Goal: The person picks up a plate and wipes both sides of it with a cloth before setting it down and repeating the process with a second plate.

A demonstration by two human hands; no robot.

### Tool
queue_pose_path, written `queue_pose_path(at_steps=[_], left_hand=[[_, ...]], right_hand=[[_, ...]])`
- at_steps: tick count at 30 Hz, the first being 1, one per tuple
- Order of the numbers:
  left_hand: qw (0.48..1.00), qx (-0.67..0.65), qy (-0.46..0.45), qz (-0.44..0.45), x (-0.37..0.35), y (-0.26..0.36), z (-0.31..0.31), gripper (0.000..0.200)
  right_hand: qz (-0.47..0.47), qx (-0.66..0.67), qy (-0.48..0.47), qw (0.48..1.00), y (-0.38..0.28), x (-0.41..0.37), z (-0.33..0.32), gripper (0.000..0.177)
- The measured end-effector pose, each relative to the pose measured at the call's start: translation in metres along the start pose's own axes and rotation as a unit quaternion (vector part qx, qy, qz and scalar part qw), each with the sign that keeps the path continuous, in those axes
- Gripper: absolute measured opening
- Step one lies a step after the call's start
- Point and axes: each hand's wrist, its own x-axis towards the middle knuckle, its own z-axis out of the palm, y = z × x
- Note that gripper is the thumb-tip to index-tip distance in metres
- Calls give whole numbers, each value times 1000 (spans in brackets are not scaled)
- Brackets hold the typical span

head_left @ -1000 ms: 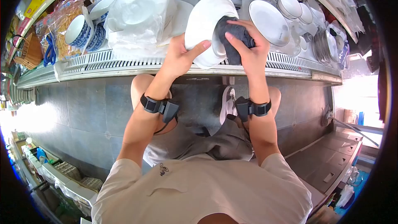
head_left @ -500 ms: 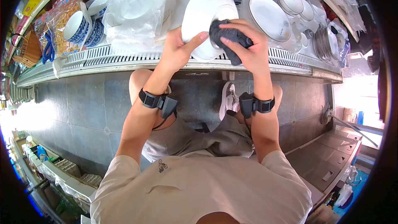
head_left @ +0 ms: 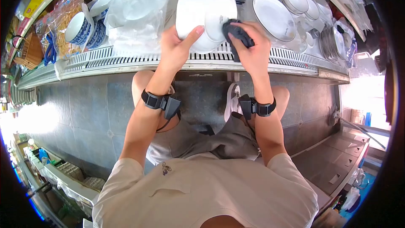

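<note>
A white oval plate (head_left: 196, 6) is held up over the shelf edge, its underside with a foot ring and a small printed mark facing me. My left hand (head_left: 175, 48) grips its lower left side, thumb on the underside and the other fingers hidden behind it. My right hand (head_left: 254, 44) is closed around a dark grey cloth (head_left: 237, 36), which lies against the plate's right side near the printed mark. Part of the cloth hangs below my fingers.
Plastic-wrapped white plates (head_left: 137, 4) stand to the left, beside blue-patterned bowls (head_left: 78, 27). On the right are a rimmed white plate (head_left: 274, 17), white bowls (head_left: 296, 1) and a stack of plates (head_left: 331, 44). A slotted metal shelf edge (head_left: 295, 59) runs across in front.
The plate has shifted up and left and turned, showing more of its foot ring and mark. My right hand with the cloth has slid toward its right edge.
</note>
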Motion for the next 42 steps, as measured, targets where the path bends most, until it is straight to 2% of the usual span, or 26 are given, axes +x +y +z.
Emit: queue_pose_path(at_steps=[2, 4, 6, 7, 8, 10, 12, 15, 18, 21, 22, 25, 27, 30, 31, 34, 36, 39, 40, 42], left_hand=[[1000, -4, 1, 1, 3, 2, 1, 27], [998, -58, 10, -19, 0, 8, 2, 29], [996, -80, 20, -22, 2, 6, 4, 30], [994, -104, 30, -22, 2, 5, 6, 31], [994, -106, 31, -21, 2, 6, 7, 31], [982, -183, 41, -33, 1, 10, 12, 34], [974, -216, 57, -34, 1, 6, 14, 35], [963, -256, 76, -44, 2, 6, 12, 37], [954, -280, 90, -53, 3, 9, 12, 37], [950, -292, 98, -58, 4, 14, 9, 37], [949, -295, 99, -60, 4, 15, 8, 37], [947, -305, 84, -50, 5, 17, 6, 38], [948, -304, 83, -45, 6, 15, 6, 38], [945, -313, 81, -44, 6, 14, 4, 39], [942, -324, 76, -47, 6, 14, 4, 39], [946, -311, 78, -46, 6, 12, 6, 39], [945, -313, 83, -41, 8, 12, 4, 40], [947, -310, 80, -43, 6, 12, 2, 40], [949, -303, 70, -47, 6, 13, 3, 40], [949, -303, 70, -42, 6, 13, 4, 40]], right_hand=[[-21, 67, -70, 995, -8, -1, -4, 28], [-47, 94, -78, 991, -8, -3, -3, 28], [19, 74, -9, 997, -8, -6, 3, 29], [-9, 52, 40, 998, -1, -8, 8, 29], [-11, 51, 38, 998, 3, -10, 11, 29], [-69, -36, 138, 987, 3, -12, 20, 32], [-87, -69, 167, 980, -14, -25, 36, 46], [-126, -49, 129, 982, -20, -34, 45, 54], [-146, -12, 96, 985, -13, -37, 50, 56], [-124, -102, 147, 976, 1, -22, 40, 48], [-83, -110, 177, 975, 8, -17, 41, 42], [-37, -60, 187, 980, 10, -13, 39, 39], [-75, -70, 163, 981, -2, -24, 46, 39], [-150, -41, 81, 985, -22, -42, 57, 54], [-166, 6, 66, 984, -22, -46, 64, 58], [-167, -51, 92, 980, -13, -41, 60, 56], [-147, -111, 156, 970, -8, -24, 51, 37], [4, -13, 184, 983, 8, -6, 40, 31], [5, -15, 185, 983, 9, -9, 40, 31], [-59, -78, 177, 979, 4, -13, 42, 31]])
